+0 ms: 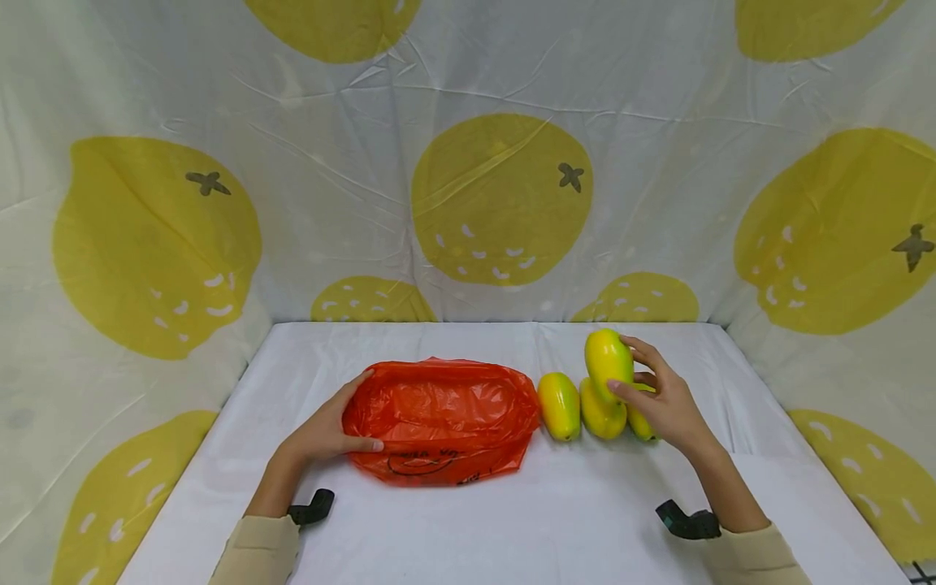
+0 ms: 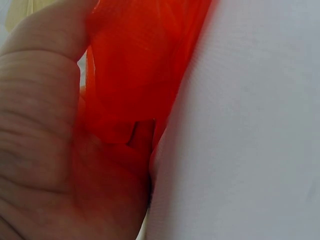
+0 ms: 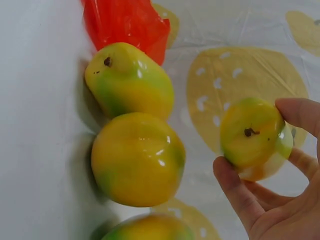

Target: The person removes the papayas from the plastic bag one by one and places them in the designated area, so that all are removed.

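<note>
An open red plastic bag (image 1: 504,457) lies on the white cloth with its wide mouth facing up and dark print on its front. My left hand (image 1: 318,435) grips its left end, thumb over the front rim and fingers round the far side; in the left wrist view the thin red film (image 2: 135,60) covers part of the palm. Between thumb and fingertips, my right hand (image 1: 673,406) holds a glossy yellow-green mango (image 1: 607,357) raised above the others. Below it are three more, a left mango (image 1: 559,406), a middle mango (image 1: 603,416) and a right mango (image 1: 640,424), partly hidden by the hand.
The three mangoes stand in a row just right of the bag, the left one close to its edge. A white cloth (image 1: 453,536) covers the table. Lemon-printed curtains (image 1: 351,203) rise at the back and both sides. Each wrist wears a black camera mount (image 1: 687,522).
</note>
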`<state>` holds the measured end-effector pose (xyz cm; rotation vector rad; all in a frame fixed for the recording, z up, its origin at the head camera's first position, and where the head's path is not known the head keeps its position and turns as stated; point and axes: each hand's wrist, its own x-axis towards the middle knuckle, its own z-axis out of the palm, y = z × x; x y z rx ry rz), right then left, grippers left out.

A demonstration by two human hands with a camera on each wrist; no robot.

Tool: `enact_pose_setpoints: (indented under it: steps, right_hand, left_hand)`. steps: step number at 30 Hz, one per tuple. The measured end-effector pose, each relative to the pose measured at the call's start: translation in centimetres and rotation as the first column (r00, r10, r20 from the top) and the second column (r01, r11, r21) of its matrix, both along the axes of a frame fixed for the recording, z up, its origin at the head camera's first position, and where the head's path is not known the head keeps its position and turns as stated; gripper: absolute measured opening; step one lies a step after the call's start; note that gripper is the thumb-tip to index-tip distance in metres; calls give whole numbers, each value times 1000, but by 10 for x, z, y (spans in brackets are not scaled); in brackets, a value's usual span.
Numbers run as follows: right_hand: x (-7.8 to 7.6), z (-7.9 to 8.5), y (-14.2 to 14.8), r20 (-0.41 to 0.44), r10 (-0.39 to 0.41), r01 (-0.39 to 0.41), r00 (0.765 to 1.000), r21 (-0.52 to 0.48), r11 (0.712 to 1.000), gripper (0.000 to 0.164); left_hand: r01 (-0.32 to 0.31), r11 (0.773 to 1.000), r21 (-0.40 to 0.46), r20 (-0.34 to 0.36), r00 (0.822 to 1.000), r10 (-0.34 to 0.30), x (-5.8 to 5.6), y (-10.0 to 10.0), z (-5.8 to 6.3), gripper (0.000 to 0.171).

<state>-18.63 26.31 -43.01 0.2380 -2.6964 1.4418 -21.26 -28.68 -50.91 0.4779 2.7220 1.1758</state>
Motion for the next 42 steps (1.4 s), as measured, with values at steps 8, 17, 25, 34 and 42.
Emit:
enact_pose_setpoints:
  steps: [8,17,25,34,42]
  right_hand:
    - [1,1,19,-12,-13,14,1000,12,1000,71]
    - [4,2,40,-15,-48,49,999,54,997,69]
    - [8,-2,59,5,-77,77,997,47,996,70]
    - [6,-13,78,35,-99,97,995,54,994,71]
    - [4,-20,94,47,-90,89,995,16,996,70]
  left_hand:
    - [3,1000,1,0,1000,-3,0,0,0,123]
    - [-4,1000,6,16,1000,4,2,2,-1,124]
    - [-1,1000,24,21,1000,1,4,4,0,124]
    - [0,1000,18,12,1000,0,3,2,-1,124]
    - [10,1000,22,11,1000,-10,0,0,0,123]
